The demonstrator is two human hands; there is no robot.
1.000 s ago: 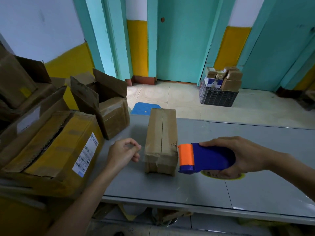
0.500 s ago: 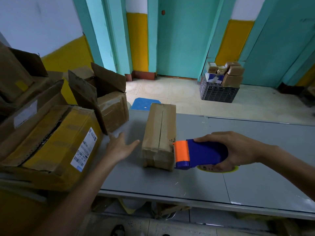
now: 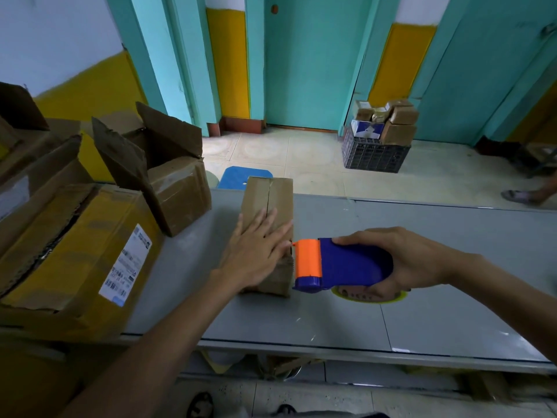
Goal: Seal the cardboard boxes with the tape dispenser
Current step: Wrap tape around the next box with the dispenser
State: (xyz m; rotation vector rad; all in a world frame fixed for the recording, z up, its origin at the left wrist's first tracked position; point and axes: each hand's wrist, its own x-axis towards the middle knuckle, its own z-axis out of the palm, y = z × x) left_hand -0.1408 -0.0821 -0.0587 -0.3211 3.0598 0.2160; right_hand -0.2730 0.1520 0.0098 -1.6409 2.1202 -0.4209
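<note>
On the bench (image 3: pixel 452 260), the cardboard box (image 3: pixel 272 194) is pressed by the flat left hand (image 3: pixel 256 251); the tape dispenser (image 3: pixel 340 263), gripped in the right hand (image 3: pixel 404 260), is held at its near end (top seam apparently untaped). Open boxes (image 3: pixel 180 194) alongside are left unsealed.

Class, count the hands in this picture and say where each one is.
2. The left hand lies flat on the narrow cardboard box mid-table; the right hand grips the blue tape dispenser beside it. None seems hidden.
</note>
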